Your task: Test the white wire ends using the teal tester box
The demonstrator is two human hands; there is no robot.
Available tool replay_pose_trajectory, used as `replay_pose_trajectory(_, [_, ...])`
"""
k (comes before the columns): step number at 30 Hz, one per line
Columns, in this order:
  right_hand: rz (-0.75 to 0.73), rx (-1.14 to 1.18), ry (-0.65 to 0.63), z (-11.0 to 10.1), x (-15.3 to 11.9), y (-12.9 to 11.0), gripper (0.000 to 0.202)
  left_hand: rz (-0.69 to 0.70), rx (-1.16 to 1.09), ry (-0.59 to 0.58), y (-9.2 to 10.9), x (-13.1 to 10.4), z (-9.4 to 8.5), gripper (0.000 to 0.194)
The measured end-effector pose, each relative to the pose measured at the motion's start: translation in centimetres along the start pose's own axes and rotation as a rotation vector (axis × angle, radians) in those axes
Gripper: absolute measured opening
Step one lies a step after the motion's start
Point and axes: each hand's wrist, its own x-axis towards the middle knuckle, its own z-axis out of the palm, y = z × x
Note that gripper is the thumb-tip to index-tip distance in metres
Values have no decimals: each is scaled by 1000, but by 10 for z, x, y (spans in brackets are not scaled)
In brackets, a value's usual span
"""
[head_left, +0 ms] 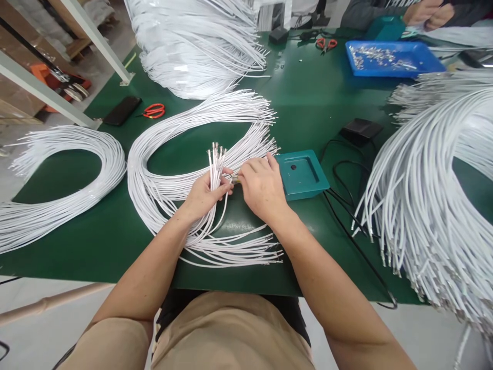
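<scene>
My left hand (206,194) is closed around a small bunch of white cables (216,167), whose metal-tipped ends point upward. One cable from it bends toward my right hand (262,184). The fingers of my right hand are pinched together close to the left fingertips; a small yellowish bit shows between the hands, too hidden to name. Just right of that hand sits a teal box (303,174) with a recessed top. Behind and under my left hand lies a large looped bundle of white cables (142,164). More loose cable ends (246,249) fan out to the right, nearer to me.
White cable coils lie at left (87,149), at the back (192,46) and at right (431,180). Red-handled scissors (154,110), a black phone-like object (123,110), a blue tray (395,59) of small metal parts and black cords (358,241) are on the green table. Another person's hands (429,13) work opposite.
</scene>
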Motion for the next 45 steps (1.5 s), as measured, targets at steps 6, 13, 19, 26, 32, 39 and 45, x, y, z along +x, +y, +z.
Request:
replay_pose_trajectory(6, [-15, -138, -128, -4, 2, 17, 23, -23, 51, 43, -8, 6, -1, 41])
replay_pose_trajectory(13, [-25, -150, -113, -2, 5, 19, 27, -27, 130, 74, -10, 8, 1, 37])
replay_pose_trajectory(19, [-12, -138, -84, 2, 5, 19, 27, -52, 210, 79, -11, 10, 2, 35])
replay_pose_trajectory(26, [100, -168, 53, -8, -3, 26, 24, -108, 105, 50, -8, 9, 3, 38])
replay_pose_trajectory(32, [237, -195, 170, -8, -9, 42, 33, -137, 34, 50, -6, 9, -2, 43])
replay_pose_trajectory(39, [-150, 74, 39, -11, -13, -1, 24, -82, -13, 31, -10, 3, -18, 56])
replay_pose_trajectory(45, [-558, 48, -204, 8, -22, -43, 21, -145, -81, -15, -4, -1, -19, 33])
